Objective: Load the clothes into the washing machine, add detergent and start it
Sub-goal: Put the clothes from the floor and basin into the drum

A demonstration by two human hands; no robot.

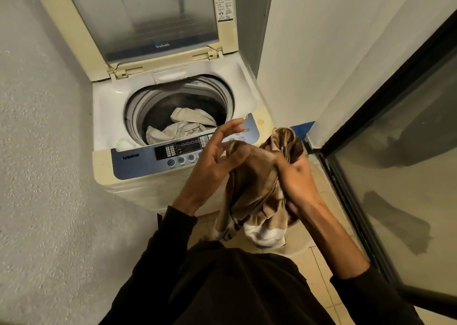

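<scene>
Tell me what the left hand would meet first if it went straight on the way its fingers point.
Probably the control panel of the washing machine: the left hand has its fingers stretched up toward that panel's right end. Depth is unclear, so it may pass above.

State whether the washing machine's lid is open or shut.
Open: the lid stands raised behind the drum, where pale clothes show.
</scene>
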